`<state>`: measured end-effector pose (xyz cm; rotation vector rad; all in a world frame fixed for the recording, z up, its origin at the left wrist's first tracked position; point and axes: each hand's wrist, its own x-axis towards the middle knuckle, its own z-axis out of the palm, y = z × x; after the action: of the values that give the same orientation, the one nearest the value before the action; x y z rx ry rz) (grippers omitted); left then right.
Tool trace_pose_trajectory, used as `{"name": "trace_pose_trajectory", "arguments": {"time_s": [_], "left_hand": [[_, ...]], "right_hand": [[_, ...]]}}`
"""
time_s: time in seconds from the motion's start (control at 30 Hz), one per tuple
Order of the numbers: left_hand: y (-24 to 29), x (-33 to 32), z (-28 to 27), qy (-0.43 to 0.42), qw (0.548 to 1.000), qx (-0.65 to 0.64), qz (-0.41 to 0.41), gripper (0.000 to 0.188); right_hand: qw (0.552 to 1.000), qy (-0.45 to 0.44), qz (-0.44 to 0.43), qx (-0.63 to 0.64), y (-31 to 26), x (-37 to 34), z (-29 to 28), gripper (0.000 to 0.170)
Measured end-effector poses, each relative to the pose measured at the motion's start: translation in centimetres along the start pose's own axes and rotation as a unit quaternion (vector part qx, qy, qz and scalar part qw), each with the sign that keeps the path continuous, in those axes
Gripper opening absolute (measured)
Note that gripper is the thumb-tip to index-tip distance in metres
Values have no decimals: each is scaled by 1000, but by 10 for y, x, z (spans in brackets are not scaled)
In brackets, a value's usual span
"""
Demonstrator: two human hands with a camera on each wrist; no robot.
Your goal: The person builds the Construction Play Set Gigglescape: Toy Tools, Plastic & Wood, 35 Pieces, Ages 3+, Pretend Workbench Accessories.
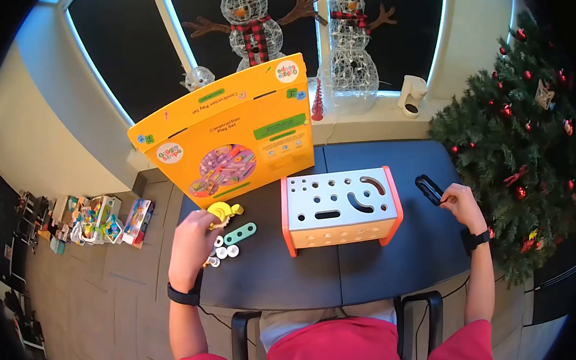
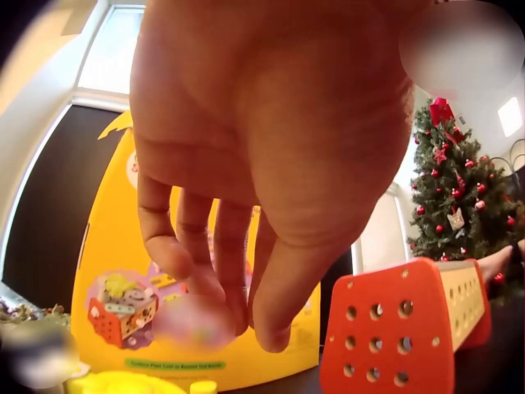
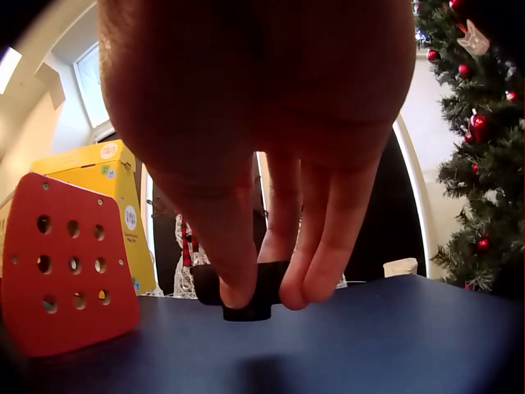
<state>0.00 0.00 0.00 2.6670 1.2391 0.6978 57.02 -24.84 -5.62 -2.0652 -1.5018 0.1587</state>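
Note:
In the head view my left hand hovers beside the yellow toy pieces, fingers loosely bent. The left wrist view shows nothing between them, and a yellow piece lies below. Several white round pieces and a green strip with holes lie near that hand. At the table's right side, my right hand pinches a glossy black oblong object between thumb and fingers. In the right wrist view the fingers partly hide this black object, held over the tabletop with a dark shadow beneath.
A toy workbench with a holed top and red-orange ends stands mid-table. Behind it, a large yellow box leans toward the window. The dark table ends near the person's lap. A decorated Christmas tree stands close on the right.

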Motion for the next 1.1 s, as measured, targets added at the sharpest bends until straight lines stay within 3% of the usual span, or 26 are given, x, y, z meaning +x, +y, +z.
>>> {"name": "trace_pose_trajectory", "arguments": {"time_s": [0.27,0.43,0.6,0.8,0.93,1.1], "left_hand": [[-23,-23,47,-129,989,54,-46,20],[-40,-30,71,-141,987,81,-14,22],[-50,-34,87,-172,979,106,-40,19],[-47,-35,81,-142,988,55,-27,13],[-16,-31,47,-117,992,34,-33,14],[32,-22,13,-38,996,-78,-9,18]], "right_hand": [[999,16,42,-16,45,-5,29,20],[997,-19,58,-46,53,-7,34,19],[992,-51,113,-33,55,-11,36,23],[995,-20,76,-69,18,-11,10,24],[998,4,46,-39,-10,-8,-7,21],[994,80,-69,-41,-69,-2,-23,15]]}}
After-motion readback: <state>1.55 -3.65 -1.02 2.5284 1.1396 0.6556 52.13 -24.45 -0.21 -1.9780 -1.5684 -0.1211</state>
